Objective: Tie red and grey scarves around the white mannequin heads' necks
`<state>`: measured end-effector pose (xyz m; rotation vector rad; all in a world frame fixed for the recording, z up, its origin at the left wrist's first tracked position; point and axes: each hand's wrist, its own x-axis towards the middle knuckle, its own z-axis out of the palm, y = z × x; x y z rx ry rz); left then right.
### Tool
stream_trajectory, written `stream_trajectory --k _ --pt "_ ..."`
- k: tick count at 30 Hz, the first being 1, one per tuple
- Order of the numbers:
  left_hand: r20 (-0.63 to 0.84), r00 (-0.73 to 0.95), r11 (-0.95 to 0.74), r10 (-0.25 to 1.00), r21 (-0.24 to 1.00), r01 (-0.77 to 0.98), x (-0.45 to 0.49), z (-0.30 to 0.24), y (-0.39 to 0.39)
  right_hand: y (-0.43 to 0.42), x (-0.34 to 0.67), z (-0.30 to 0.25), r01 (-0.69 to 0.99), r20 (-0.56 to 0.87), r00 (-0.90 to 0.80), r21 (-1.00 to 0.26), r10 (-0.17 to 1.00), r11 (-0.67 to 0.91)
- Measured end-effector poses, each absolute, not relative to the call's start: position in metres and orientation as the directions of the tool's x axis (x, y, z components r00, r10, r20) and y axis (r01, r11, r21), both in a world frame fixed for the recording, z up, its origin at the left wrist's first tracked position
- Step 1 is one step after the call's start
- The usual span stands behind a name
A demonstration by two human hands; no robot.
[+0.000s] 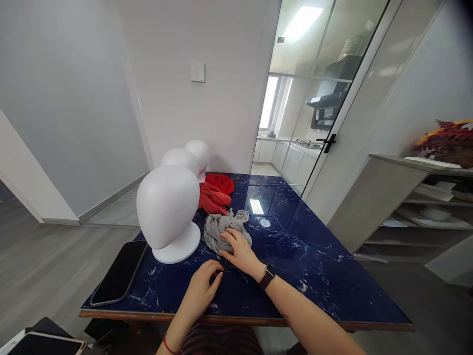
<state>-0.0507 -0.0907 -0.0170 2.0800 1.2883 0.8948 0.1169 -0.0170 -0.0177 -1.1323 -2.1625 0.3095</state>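
My right hand (241, 252), with a dark watch on its wrist, lies on the near right side of a crumpled grey cloth (214, 230), thumb and fingers apart. Just left of it, my left hand (202, 287) hovers over or rests on the table near the front edge; its fingers are loosely curved, with a gap to the thumb and nothing visible in them. A white foam head form (168, 207) on a round base stands left of the cloth. Behind the grey cloth lie a coral-red cloth (213, 198) and a bunched red cloth (221, 182).
Two more white head forms (182, 159) (198, 152) stand in line behind the first. A phone (120, 271) lies at the table's left edge. The table (314, 276) has a dark blue marbled top. A glass door (295, 113) and a shelf unit (391, 197) stand beyond it.
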Motion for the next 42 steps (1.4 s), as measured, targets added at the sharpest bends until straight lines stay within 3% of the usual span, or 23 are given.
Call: stream_trajectory --k 8,14,24,29,32,37,42 --pt "0.249 0.322 -0.394 0.913 0.739 0.547 -0.05 -0.015 -0.091 -0.019 0.116 -0.007 0.589 0.584 -0.233 -0.552 0.778 0.591" --pt "0.254 0.322 -0.397 0.912 0.743 0.539 -0.05 -0.013 -0.091 -0.021 0.115 -0.005 0.636 0.621 -0.164 -0.528 0.767 0.563" --pt "0.231 0.294 -0.361 0.928 0.754 0.548 -0.049 -0.018 -0.087 -0.001 0.109 -0.025 0.759 0.516 -0.383 -0.297 0.766 0.579" --pt "0.159 0.337 -0.353 0.928 0.663 0.66 -0.04 -0.01 -0.066 0.021 0.128 -0.023 0.749 0.476 -0.469 -0.233 0.744 0.621" --pt "0.224 0.388 -0.443 0.894 0.576 0.687 -0.016 0.001 -0.039 0.035 0.154 -0.024 0.751 0.474 -0.453 -0.252 0.755 0.61" --pt "0.49 0.359 -0.588 0.794 0.472 0.657 0.027 -0.006 0.021 0.05 0.204 -0.029 0.777 0.462 -0.389 -0.301 0.797 0.554" --pt "0.457 0.428 -0.626 0.78 0.557 0.545 0.032 -0.03 0.05 0.051 0.224 -0.025 0.67 0.538 -0.237 -0.512 0.809 0.538"
